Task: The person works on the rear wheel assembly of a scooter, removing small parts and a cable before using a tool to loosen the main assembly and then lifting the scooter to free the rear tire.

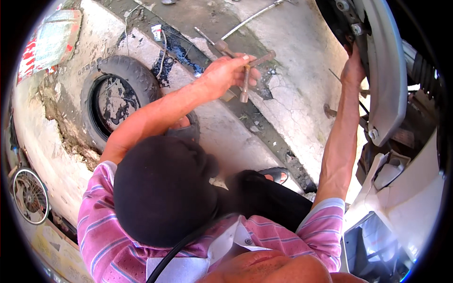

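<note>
My left hand (219,78) is closed around a three-way socket wrench (245,88), rusty brown, its three arms sticking out past my fingers above the pavement. On the right, my right hand (353,70) reaches up to the underside of a motorcycle (388,80), beside a long grey body panel. Its fingers curl in by a bolted metal part (357,29); their tips, and whatever they grip, are hidden there.
A worn black tire (146,80) lies on the concrete at left, near a small white-and-red tube (156,32) and black oily stains. A metal rod (252,20) lies farther off. At far left are a woven sack (52,42) and a spoked wheel (29,195).
</note>
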